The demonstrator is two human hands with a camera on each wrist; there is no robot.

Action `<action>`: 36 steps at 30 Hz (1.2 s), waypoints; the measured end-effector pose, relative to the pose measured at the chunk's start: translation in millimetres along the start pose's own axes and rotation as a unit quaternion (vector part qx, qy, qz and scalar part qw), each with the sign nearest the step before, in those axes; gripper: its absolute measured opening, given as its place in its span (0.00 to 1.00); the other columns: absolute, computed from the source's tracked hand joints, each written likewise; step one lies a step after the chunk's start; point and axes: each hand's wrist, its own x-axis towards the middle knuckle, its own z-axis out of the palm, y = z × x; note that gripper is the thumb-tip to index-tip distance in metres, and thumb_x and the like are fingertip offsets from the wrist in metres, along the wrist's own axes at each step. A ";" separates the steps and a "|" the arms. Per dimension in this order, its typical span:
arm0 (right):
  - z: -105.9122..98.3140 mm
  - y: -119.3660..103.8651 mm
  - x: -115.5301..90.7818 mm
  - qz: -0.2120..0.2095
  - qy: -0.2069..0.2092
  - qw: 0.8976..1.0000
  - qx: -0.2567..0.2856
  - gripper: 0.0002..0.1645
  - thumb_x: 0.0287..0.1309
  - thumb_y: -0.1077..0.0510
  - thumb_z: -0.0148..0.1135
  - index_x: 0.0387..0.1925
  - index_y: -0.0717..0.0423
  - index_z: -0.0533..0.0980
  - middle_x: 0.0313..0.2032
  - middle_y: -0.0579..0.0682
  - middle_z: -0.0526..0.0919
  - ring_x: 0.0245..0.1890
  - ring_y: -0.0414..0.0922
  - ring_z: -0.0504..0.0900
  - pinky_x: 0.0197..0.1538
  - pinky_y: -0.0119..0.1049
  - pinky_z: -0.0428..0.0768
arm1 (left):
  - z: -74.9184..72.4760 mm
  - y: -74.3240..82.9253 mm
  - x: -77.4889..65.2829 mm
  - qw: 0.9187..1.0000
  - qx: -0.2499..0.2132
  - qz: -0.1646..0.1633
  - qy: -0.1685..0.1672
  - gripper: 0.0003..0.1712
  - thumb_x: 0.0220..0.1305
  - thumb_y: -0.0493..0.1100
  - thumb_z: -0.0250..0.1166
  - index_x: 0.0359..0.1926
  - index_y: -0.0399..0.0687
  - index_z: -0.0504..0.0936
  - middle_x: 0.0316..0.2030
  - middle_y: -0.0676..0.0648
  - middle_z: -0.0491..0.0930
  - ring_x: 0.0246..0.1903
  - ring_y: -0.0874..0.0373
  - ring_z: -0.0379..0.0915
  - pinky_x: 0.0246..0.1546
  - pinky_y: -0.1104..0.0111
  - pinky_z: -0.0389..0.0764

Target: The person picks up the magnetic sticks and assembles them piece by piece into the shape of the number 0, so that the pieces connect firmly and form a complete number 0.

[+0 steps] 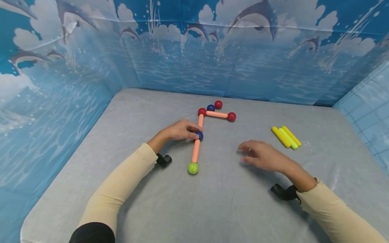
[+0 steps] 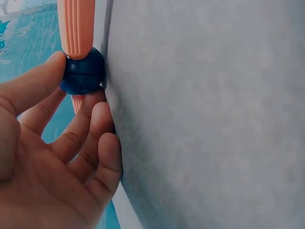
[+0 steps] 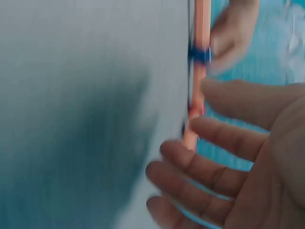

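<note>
My left hand (image 1: pixel 181 130) pinches a blue ball (image 2: pixel 82 74) between thumb and fingers, low over the grey table. Orange ribbed sticks join that ball on both sides: one stick (image 1: pixel 196 151) runs toward me to a green ball (image 1: pixel 192 168), the other (image 1: pixel 201 120) away to a red ball (image 1: pixel 202 112). From that red ball another orange stick (image 1: pixel 217 114) leads right to a second red ball (image 1: pixel 231 116). My right hand (image 1: pixel 264 156) hovers over the table right of the joined pieces, its fingers loosely bent and holding nothing.
A loose blue ball (image 1: pixel 211 108) and a red ball (image 1: pixel 218 104) lie behind the joined pieces. Several yellow sticks (image 1: pixel 286 137) lie side by side at the right. A dolphin-patterned curtain (image 1: pixel 194 64) rises behind the table (image 1: pixel 158 209).
</note>
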 end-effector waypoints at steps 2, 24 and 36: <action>-15.9 17.9 -10.4 0.019 0.026 0.998 -0.055 0.21 0.61 0.57 0.66 0.55 0.61 0.78 0.45 0.55 0.85 0.40 0.46 0.82 0.42 0.42 0.82 | 0.6 1.3 0.1 1.000 0.010 -0.003 0.004 0.21 0.69 0.46 0.64 0.62 0.56 0.80 0.64 0.50 0.77 0.61 0.54 0.69 0.57 0.60 0.75; -42.0 103.8 -23.0 0.186 0.117 0.965 -0.140 0.24 0.60 0.60 0.63 0.52 0.74 0.74 0.42 0.71 0.77 0.39 0.61 0.78 0.41 0.56 0.77 | 12.7 2.9 -33.5 0.981 0.149 0.063 0.109 0.26 0.68 0.44 0.64 0.66 0.52 0.75 0.54 0.45 0.80 0.48 0.53 0.78 0.48 0.60 0.81; -34.8 97.7 -16.3 0.148 0.123 0.970 -0.146 0.15 0.58 0.66 0.63 0.48 0.68 0.79 0.43 0.69 0.80 0.43 0.63 0.79 0.46 0.60 0.76 | 33.2 6.3 -94.2 0.978 0.155 0.140 0.007 0.20 0.64 0.42 0.68 0.57 0.57 0.83 0.48 0.52 0.82 0.43 0.59 0.77 0.46 0.67 0.79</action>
